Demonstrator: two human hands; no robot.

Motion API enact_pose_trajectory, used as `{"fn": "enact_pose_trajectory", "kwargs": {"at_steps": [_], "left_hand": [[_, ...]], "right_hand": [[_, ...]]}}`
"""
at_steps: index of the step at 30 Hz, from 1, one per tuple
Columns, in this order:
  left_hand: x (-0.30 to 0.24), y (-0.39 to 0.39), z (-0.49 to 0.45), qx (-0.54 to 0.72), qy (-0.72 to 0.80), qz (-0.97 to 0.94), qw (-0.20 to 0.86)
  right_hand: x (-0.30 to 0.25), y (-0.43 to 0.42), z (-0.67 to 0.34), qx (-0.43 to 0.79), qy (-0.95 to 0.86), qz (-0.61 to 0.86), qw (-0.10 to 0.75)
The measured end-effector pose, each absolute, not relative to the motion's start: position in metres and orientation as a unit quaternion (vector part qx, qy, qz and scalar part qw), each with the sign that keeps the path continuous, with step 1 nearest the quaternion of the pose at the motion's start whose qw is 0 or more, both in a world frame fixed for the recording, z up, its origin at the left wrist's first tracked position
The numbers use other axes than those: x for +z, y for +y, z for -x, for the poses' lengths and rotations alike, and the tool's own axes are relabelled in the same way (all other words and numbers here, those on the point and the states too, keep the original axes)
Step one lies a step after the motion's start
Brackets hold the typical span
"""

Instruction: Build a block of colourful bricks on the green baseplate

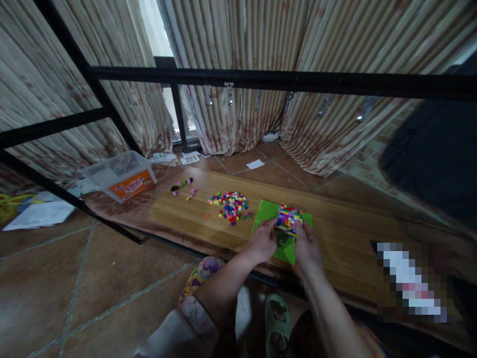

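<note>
Gripping one block of stacked toy bricks (pixel 289 218) from two sides: at its nine o'clock with the left hand (pixel 265 240), fingertips curled in against the edge; at its four o'clock with the right hand (pixel 307 243), thumb laid on the near corner. Cannot tell the lie of the hidden fingers. Roughly rectangular, patchworked on top in red, yellow, white, pink and purple, with blue and yellow along the six o'clock edge. Placed over the one o'clock part of one green studded baseplate (pixel 286 255); cannot tell whether pressed on or lifted.

At nine o'clock from there, on one wooden tabletop (pixel 343 233), one spread heap of loose bricks (pixel 231 203), too many to count, with one stray orange brick (pixel 207 216) near its eight o'clock. At the heap's ten o'clock, two small groups: one of black, green and pink pieces (pixel 182 185), one of pink and yellow pieces (pixel 193 191). Farther out, between nine and ten, one clear plastic box (pixel 131 187), orange-fronted. At six o'clock below, one green slipper (pixel 277 301).
</note>
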State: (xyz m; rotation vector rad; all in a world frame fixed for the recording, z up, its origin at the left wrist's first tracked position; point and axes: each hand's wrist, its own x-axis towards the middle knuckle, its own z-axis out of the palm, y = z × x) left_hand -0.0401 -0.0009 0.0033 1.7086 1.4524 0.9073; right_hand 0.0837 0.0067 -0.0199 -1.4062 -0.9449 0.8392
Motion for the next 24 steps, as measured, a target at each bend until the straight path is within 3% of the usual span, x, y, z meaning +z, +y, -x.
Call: {"fn": "enact_pose_trajectory", "kwargs": {"at_steps": [9,19,24], "left_hand": [[0.004,0.018,0.095,0.268,0.735,-0.609,0.134],[-0.005,0.031,0.088,0.125,0.753,-0.642,0.074],[0.002,0.024,0.089,0.225,0.741,-0.627,0.089]], "right_hand": [[-0.002,0.016,-0.094,0.323,-0.285,0.616,0.660],[0.007,0.015,-0.090,0.343,-0.262,0.615,0.660],[0.011,0.013,-0.091,0.308,-0.271,0.607,0.681]]}}
